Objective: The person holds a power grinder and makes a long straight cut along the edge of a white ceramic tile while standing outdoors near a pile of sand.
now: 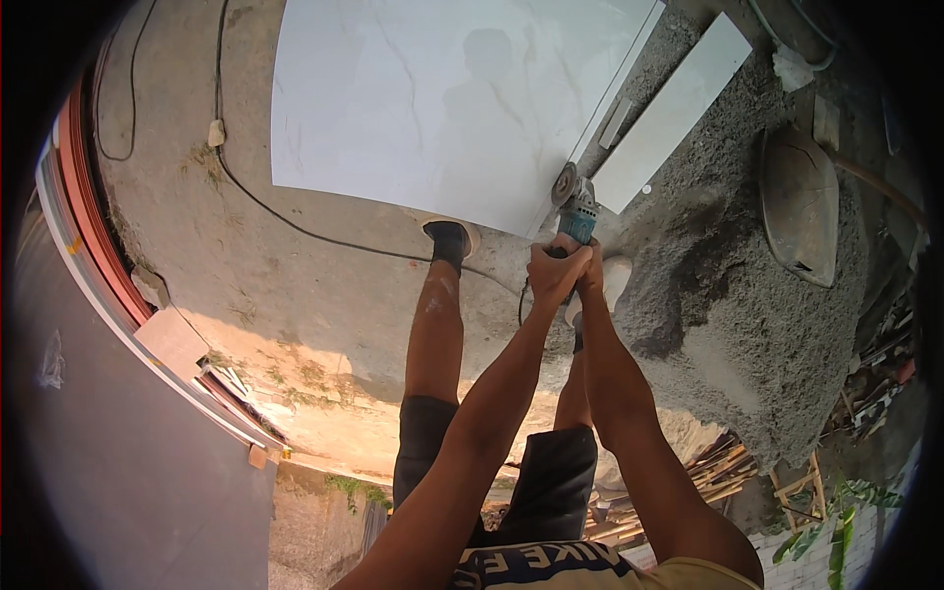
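Both of my hands are closed around a teal angle grinder (pixel 577 224). My left hand (pixel 553 271) wraps the rear of its body, and my right hand (pixel 591 270) grips close beside it, its fingers partly hidden. At the front, the grinder's round disc (pixel 564 184) sits over the right edge of a large white veined slab (pixel 393 108). Whether the disc touches the slab, I cannot tell. Along that side of the slab runs a thin dark line. A narrow pale strip of slab (pixel 678 113) lies to the right, apart from the large piece.
A dark cable (pixel 295 228) crosses the concrete on the left and passes by my feet. Grey sand or gravel (pixel 767 364) is heaped at the right, with a shovel (pixel 801 206) lying on it. Bamboo or wood sticks (pixel 723 472) lie behind my right side.
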{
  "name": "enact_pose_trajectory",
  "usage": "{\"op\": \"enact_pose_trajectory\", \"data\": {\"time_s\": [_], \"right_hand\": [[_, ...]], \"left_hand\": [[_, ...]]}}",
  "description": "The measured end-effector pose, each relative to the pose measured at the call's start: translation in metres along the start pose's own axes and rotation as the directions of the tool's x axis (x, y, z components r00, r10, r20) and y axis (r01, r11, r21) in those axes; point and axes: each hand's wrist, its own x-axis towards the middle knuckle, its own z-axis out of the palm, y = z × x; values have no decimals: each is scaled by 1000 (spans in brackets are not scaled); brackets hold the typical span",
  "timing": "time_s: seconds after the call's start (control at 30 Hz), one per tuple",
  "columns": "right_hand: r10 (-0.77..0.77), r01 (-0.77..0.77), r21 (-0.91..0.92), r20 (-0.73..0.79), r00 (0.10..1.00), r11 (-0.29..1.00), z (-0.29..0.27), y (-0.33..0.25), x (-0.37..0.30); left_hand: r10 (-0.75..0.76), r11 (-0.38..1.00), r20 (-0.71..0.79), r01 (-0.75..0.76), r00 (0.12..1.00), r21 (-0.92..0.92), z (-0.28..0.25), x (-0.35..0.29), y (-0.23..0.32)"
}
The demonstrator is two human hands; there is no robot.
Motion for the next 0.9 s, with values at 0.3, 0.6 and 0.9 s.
{"op": "enact_pose_trajectory", "data": {"time_s": [0.3,0.6,0.9], "right_hand": [[-71,60,-502,-3,997,863,6,6,-14],[-10,1,-314,-28,1000,949,-8,18,-11],[-11,-34,-344,-127,992,938,8,15,-17]], "left_hand": [[-21,999,-15,22,1000,37,-8,-1,-7],[-54,997,-2,54,999,48,-10,-2,-7],[-66,995,-8,66,998,76,-11,2,-14]]}}
